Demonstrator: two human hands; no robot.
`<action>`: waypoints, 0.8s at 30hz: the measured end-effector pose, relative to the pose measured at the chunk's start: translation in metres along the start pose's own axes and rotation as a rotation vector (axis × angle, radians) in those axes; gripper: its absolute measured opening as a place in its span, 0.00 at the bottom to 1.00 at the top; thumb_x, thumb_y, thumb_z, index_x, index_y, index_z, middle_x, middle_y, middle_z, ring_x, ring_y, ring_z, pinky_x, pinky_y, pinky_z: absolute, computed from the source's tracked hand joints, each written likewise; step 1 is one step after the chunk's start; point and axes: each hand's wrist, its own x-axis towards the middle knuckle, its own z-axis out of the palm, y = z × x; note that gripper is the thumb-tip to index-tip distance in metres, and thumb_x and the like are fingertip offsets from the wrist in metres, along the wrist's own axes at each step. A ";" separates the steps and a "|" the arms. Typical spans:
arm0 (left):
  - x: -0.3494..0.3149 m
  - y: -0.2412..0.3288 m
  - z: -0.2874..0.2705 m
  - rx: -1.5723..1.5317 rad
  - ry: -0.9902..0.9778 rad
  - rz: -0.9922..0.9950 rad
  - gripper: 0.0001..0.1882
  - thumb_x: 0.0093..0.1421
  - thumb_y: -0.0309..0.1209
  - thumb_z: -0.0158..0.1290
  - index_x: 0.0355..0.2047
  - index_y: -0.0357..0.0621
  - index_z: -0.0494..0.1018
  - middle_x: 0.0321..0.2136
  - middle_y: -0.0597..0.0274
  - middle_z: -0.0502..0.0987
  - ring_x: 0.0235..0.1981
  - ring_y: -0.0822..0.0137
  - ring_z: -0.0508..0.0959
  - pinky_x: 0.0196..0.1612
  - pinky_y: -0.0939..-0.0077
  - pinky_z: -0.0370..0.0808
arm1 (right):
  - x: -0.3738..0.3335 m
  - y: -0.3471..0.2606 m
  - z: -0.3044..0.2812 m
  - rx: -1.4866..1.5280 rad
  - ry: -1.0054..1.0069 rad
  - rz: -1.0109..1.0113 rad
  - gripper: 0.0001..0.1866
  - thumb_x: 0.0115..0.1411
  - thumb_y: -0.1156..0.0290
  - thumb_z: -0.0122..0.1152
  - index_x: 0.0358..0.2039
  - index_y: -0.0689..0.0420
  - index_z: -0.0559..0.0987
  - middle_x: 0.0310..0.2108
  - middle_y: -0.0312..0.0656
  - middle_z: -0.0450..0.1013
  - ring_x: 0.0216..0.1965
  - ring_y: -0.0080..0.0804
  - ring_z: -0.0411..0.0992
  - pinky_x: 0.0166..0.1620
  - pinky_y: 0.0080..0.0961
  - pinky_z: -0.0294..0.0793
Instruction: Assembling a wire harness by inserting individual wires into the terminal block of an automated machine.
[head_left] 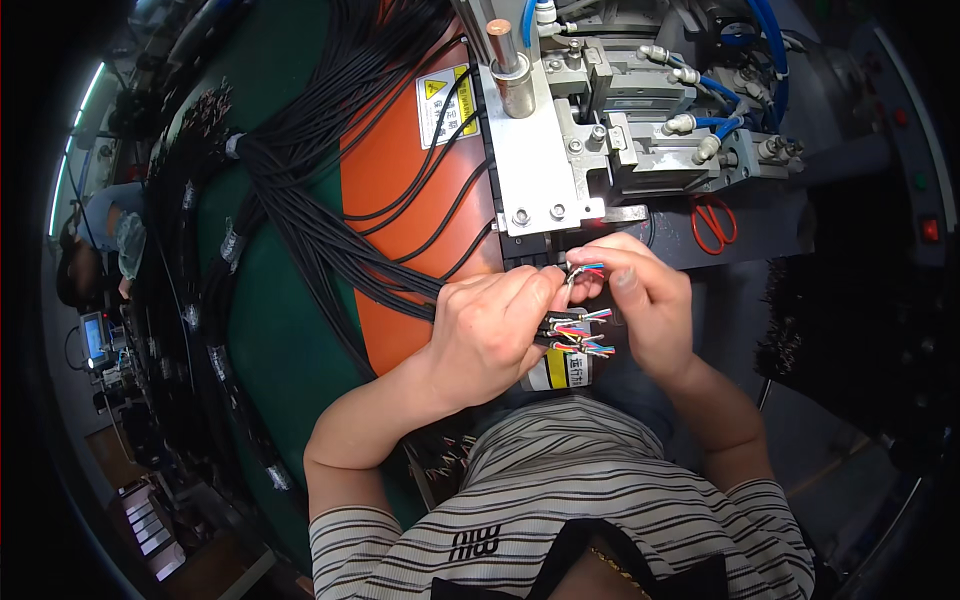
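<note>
The left hand (pixel 492 325) is closed, its fingers curled round several black cables (pixel 400 287), whose stripped ends of coloured wires (pixel 585 350) project to the right beneath the fist. The right hand (pixel 650 300) is partly open, with fingers bent and the thumb apart from the forefinger; its fingertips are at an upper wire end (pixel 592 270), close to the left fingertips, and whether they pinch it cannot be told. From the left hand the cables run up and left over an orange surface (pixel 400 330), joining a larger bundle above a green surface (pixel 290 350). Directly beyond the hands stands a machine with a bare metal plate (pixel 530 165), small cylinders and blue tubes (pixel 715 92). Red-handled scissors (pixel 713 225) lie right of the plate. A warning label (pixel 448 107) is fixed on the orange surface. At far left, another person (pixel 105 220) is partly visible.
</note>
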 end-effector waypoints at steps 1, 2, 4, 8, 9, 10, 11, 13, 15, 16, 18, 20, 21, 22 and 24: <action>0.000 0.000 0.000 -0.001 0.000 0.003 0.19 0.41 0.19 0.59 0.36 0.37 0.71 0.23 0.58 0.75 0.22 0.57 0.78 0.23 0.67 0.73 | 0.003 -0.002 -0.004 0.232 -0.030 0.150 0.10 0.65 0.77 0.57 0.44 0.68 0.79 0.38 0.42 0.75 0.37 0.25 0.74 0.41 0.20 0.74; 0.000 -0.001 0.001 -0.023 -0.005 -0.010 0.18 0.41 0.19 0.60 0.36 0.37 0.71 0.23 0.58 0.75 0.22 0.57 0.78 0.23 0.68 0.73 | 0.004 -0.002 -0.006 0.342 -0.058 0.209 0.11 0.65 0.77 0.57 0.45 0.68 0.79 0.38 0.41 0.75 0.37 0.23 0.74 0.41 0.19 0.74; 0.000 -0.002 0.001 -0.066 -0.014 -0.035 0.17 0.42 0.19 0.60 0.35 0.36 0.71 0.23 0.57 0.75 0.22 0.57 0.78 0.23 0.68 0.73 | 0.006 -0.002 -0.010 0.452 -0.085 0.266 0.11 0.65 0.77 0.57 0.45 0.68 0.79 0.38 0.40 0.75 0.37 0.21 0.74 0.41 0.17 0.74; -0.001 -0.004 0.004 -0.143 -0.015 -0.104 0.16 0.42 0.18 0.59 0.34 0.37 0.72 0.24 0.56 0.76 0.24 0.56 0.79 0.26 0.69 0.74 | 0.009 -0.005 -0.014 0.491 -0.128 0.366 0.10 0.64 0.79 0.58 0.45 0.66 0.80 0.39 0.40 0.75 0.36 0.21 0.75 0.37 0.15 0.74; -0.001 -0.005 0.003 -0.142 -0.016 -0.104 0.16 0.42 0.18 0.59 0.34 0.37 0.72 0.24 0.56 0.76 0.24 0.56 0.79 0.26 0.69 0.74 | 0.010 -0.005 -0.016 0.418 -0.146 0.341 0.10 0.63 0.80 0.58 0.45 0.66 0.80 0.39 0.41 0.75 0.35 0.21 0.75 0.36 0.15 0.74; 0.000 -0.008 0.002 -0.245 -0.041 -0.123 0.16 0.43 0.18 0.59 0.35 0.37 0.73 0.25 0.55 0.77 0.25 0.56 0.79 0.27 0.69 0.74 | 0.011 -0.006 -0.018 0.346 -0.164 0.316 0.10 0.63 0.80 0.58 0.44 0.65 0.81 0.39 0.41 0.76 0.34 0.20 0.75 0.34 0.14 0.74; 0.001 -0.010 0.000 -0.349 -0.067 -0.141 0.15 0.44 0.17 0.58 0.35 0.37 0.73 0.25 0.55 0.77 0.26 0.55 0.79 0.29 0.69 0.75 | 0.011 -0.006 -0.020 0.272 -0.180 0.291 0.10 0.63 0.81 0.58 0.44 0.65 0.81 0.39 0.41 0.76 0.34 0.20 0.75 0.33 0.14 0.73; 0.004 -0.013 -0.005 -0.394 -0.115 -0.173 0.15 0.46 0.17 0.58 0.36 0.38 0.74 0.26 0.55 0.78 0.27 0.55 0.80 0.30 0.70 0.75 | 0.013 -0.006 -0.019 0.235 -0.174 0.251 0.10 0.62 0.82 0.58 0.43 0.65 0.81 0.39 0.42 0.75 0.32 0.20 0.75 0.31 0.13 0.73; 0.006 -0.014 -0.008 -0.498 -0.168 -0.200 0.14 0.46 0.18 0.58 0.36 0.38 0.74 0.26 0.55 0.78 0.27 0.55 0.80 0.30 0.70 0.75 | 0.015 -0.007 -0.019 0.159 -0.166 0.173 0.10 0.60 0.83 0.57 0.41 0.65 0.82 0.39 0.43 0.75 0.29 0.19 0.74 0.28 0.12 0.72; 0.006 -0.014 -0.008 -0.549 -0.193 -0.215 0.14 0.46 0.18 0.58 0.36 0.38 0.74 0.26 0.55 0.78 0.27 0.56 0.80 0.30 0.70 0.74 | 0.016 -0.007 -0.019 0.159 -0.166 0.173 0.10 0.60 0.83 0.57 0.41 0.65 0.82 0.39 0.43 0.75 0.29 0.19 0.74 0.28 0.12 0.72; 0.007 -0.015 -0.009 -0.558 -0.189 -0.208 0.12 0.48 0.19 0.58 0.35 0.37 0.74 0.26 0.55 0.79 0.27 0.59 0.81 0.30 0.72 0.75 | 0.018 -0.008 -0.021 0.225 -0.195 0.248 0.10 0.60 0.84 0.57 0.41 0.65 0.82 0.39 0.43 0.75 0.29 0.19 0.74 0.28 0.12 0.71; 0.007 -0.016 -0.009 -0.578 -0.180 -0.192 0.07 0.53 0.19 0.56 0.34 0.36 0.75 0.27 0.56 0.81 0.26 0.66 0.81 0.30 0.76 0.75 | 0.019 -0.008 -0.021 0.258 -0.210 0.285 0.10 0.60 0.84 0.57 0.41 0.65 0.82 0.39 0.43 0.75 0.29 0.19 0.74 0.28 0.12 0.71; 0.007 -0.016 -0.008 -0.579 -0.180 -0.192 0.07 0.53 0.19 0.56 0.34 0.36 0.75 0.27 0.56 0.81 0.26 0.66 0.81 0.30 0.76 0.75 | 0.020 -0.008 -0.021 0.238 -0.205 0.275 0.10 0.60 0.84 0.57 0.40 0.65 0.82 0.38 0.42 0.75 0.29 0.19 0.74 0.28 0.12 0.71; 0.006 -0.016 -0.006 -0.546 -0.165 -0.177 0.07 0.53 0.19 0.56 0.34 0.35 0.74 0.26 0.56 0.80 0.25 0.66 0.81 0.29 0.76 0.75 | 0.020 -0.008 -0.021 0.218 -0.200 0.265 0.10 0.59 0.84 0.58 0.40 0.65 0.82 0.37 0.42 0.76 0.28 0.19 0.74 0.28 0.12 0.70; 0.005 -0.015 -0.002 -0.480 -0.134 -0.147 0.07 0.53 0.20 0.57 0.33 0.35 0.74 0.24 0.56 0.79 0.23 0.64 0.80 0.28 0.74 0.75 | 0.020 -0.009 -0.022 0.198 -0.195 0.255 0.09 0.59 0.83 0.58 0.39 0.65 0.82 0.36 0.42 0.76 0.28 0.19 0.74 0.27 0.12 0.70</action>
